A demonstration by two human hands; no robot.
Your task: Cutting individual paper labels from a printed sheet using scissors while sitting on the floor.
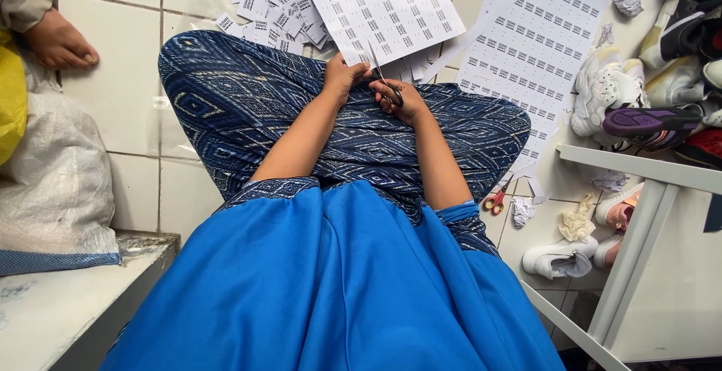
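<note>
I sit on the floor with my legs in dark blue patterned cloth. My left hand (342, 76) grips the near edge of a white sheet of printed labels (383, 6) that lies out in front of my knees. My right hand (402, 100) is closed on black-handled scissors (385, 85), whose blades point up into the sheet's lower edge. A heap of small cut label slips (274, 13) lies on the tiles just left of the sheet.
More printed label sheets (526, 47) lie to the right. Red-handled scissors (495, 202) rest on the floor by my right knee. Several shoes (632, 100) pile at right beside a white frame (639, 213). Another person's bare foot (60, 44) and a plastic sack (53, 175) are at left.
</note>
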